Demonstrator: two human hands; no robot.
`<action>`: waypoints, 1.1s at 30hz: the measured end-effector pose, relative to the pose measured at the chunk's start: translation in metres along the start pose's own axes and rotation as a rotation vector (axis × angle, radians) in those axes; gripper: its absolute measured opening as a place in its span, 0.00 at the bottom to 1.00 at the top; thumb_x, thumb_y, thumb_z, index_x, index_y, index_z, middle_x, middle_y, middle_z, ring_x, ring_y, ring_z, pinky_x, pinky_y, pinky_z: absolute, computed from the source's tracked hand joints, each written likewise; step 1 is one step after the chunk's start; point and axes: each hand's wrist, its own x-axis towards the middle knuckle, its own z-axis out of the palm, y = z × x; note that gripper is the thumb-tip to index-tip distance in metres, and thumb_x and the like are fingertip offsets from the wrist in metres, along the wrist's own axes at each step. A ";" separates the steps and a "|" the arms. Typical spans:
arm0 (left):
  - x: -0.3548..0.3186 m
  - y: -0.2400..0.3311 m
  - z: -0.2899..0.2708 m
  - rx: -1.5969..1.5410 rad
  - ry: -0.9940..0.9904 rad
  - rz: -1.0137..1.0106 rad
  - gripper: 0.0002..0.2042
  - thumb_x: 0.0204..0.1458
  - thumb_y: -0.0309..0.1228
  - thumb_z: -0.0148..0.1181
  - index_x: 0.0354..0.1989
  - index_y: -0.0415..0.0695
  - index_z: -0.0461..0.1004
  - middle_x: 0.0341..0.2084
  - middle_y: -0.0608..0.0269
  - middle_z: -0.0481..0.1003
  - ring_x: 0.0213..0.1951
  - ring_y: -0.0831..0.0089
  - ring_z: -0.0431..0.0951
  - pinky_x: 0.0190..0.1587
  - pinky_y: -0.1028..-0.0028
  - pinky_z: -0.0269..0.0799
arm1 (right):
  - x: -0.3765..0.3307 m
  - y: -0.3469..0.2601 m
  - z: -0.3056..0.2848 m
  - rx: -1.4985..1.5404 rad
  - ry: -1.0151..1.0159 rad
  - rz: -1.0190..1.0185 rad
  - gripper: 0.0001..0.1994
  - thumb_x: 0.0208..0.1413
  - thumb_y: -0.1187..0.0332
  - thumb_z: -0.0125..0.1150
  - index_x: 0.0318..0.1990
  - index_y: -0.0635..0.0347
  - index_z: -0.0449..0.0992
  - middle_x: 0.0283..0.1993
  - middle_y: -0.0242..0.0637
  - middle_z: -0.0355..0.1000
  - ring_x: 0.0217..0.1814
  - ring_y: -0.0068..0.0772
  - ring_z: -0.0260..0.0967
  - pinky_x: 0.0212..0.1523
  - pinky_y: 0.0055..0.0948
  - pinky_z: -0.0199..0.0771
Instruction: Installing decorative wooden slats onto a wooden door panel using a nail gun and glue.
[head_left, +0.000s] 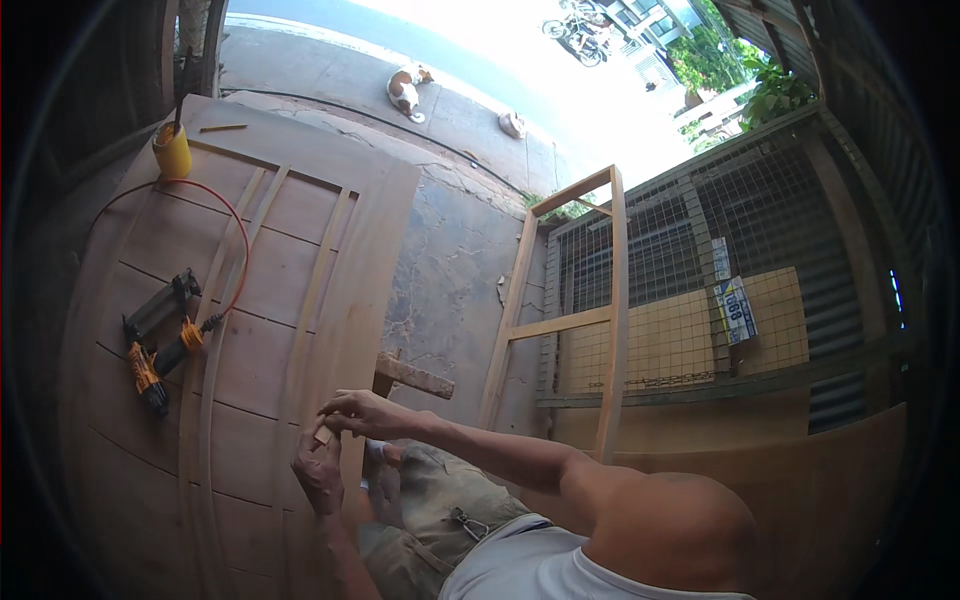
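A large wooden door panel [270, 250] lies flat in front of me, with thin wooden strips [305, 330] laid along its length. My left hand [318, 472] and my right hand [360, 412] meet at the panel's right edge. Between their fingertips they pinch a small light wooden piece [323, 435]. The fingers of both hands are curled around it, so most of the piece is hidden. My right forearm reaches in from the lower right.
A yellow and black power tool [150, 370] with a red hose [235, 230] and a dark nail gun [160, 305] lie on the panel's left. A yellow cup [172, 152] stands at its far end. A wooden frame [610, 320] leans on a wire mesh fence [760, 210]. A dog [404, 90] lies on the pavement.
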 end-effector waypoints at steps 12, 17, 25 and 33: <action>-0.339 -0.059 -0.079 0.053 0.277 -0.662 0.25 0.55 0.40 0.75 0.61 0.47 0.81 0.37 0.59 0.85 0.40 0.68 0.86 0.48 0.67 0.79 | -0.084 0.024 0.204 -0.570 -0.775 -0.247 0.12 0.67 0.72 0.64 0.56 0.54 0.82 0.52 0.45 0.79 0.53 0.52 0.80 0.49 0.45 0.80; -0.515 -0.090 -0.005 -0.089 0.787 -1.115 0.26 0.57 0.45 0.73 0.59 0.41 0.81 0.35 0.59 0.86 0.41 0.66 0.87 0.50 0.64 0.80 | -0.076 0.055 0.247 -0.631 -0.772 -0.384 0.12 0.68 0.73 0.64 0.57 0.54 0.82 0.57 0.47 0.74 0.56 0.54 0.77 0.49 0.49 0.79; -0.673 -0.075 0.102 0.038 0.689 -1.423 0.23 0.59 0.48 0.69 0.55 0.45 0.84 0.37 0.57 0.87 0.45 0.57 0.87 0.55 0.59 0.79 | -0.023 0.072 0.233 -0.748 -0.553 -0.471 0.13 0.69 0.72 0.64 0.58 0.61 0.80 0.52 0.50 0.76 0.52 0.52 0.77 0.50 0.46 0.79; -0.761 -0.084 0.004 0.177 1.059 -1.296 0.16 0.59 0.38 0.69 0.51 0.42 0.83 0.39 0.51 0.85 0.43 0.52 0.87 0.49 0.57 0.81 | -0.066 0.023 0.365 -0.784 -0.600 -0.516 0.09 0.67 0.67 0.67 0.52 0.53 0.83 0.51 0.42 0.78 0.53 0.51 0.78 0.50 0.46 0.78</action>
